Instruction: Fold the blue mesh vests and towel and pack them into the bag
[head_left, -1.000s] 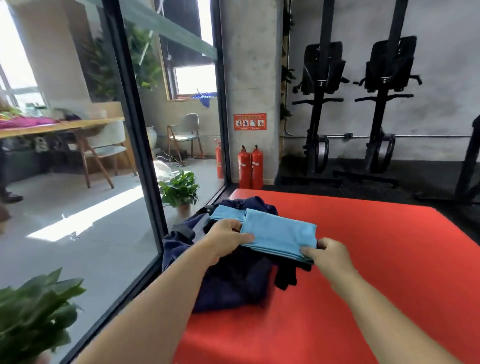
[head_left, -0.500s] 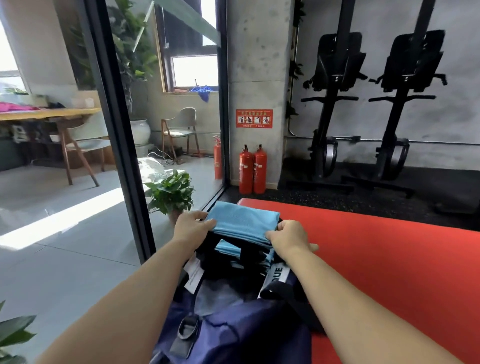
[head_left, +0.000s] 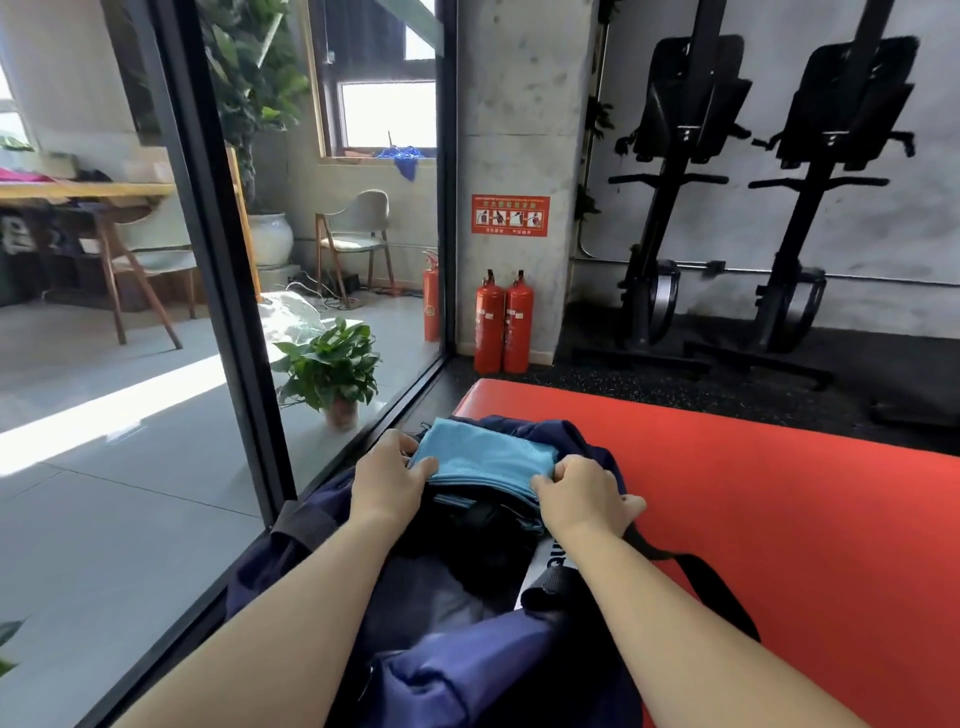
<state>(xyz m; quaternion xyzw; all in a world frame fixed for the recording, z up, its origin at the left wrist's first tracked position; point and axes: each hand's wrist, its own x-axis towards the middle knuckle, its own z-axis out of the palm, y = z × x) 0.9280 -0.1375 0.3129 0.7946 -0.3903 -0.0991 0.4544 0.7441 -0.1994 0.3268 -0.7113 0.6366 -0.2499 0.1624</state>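
Together we held the folded blue cloth (head_left: 483, 457) at the open mouth of the navy bag (head_left: 467, 670), our left hand (head_left: 387, 475) pinching its left edge and our right hand (head_left: 579, 499) curled round its right corner. The bag lay at the red mat's (head_left: 779, 493) left edge.

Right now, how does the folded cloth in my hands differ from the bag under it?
The folded cloth is light blue; the bag is dark navy. The cloth is a flat, neat stack; the bag lies slumped and open. The left hand and right hand grip the cloth; the bag rests partly on the red mat. Both are blue fabric.
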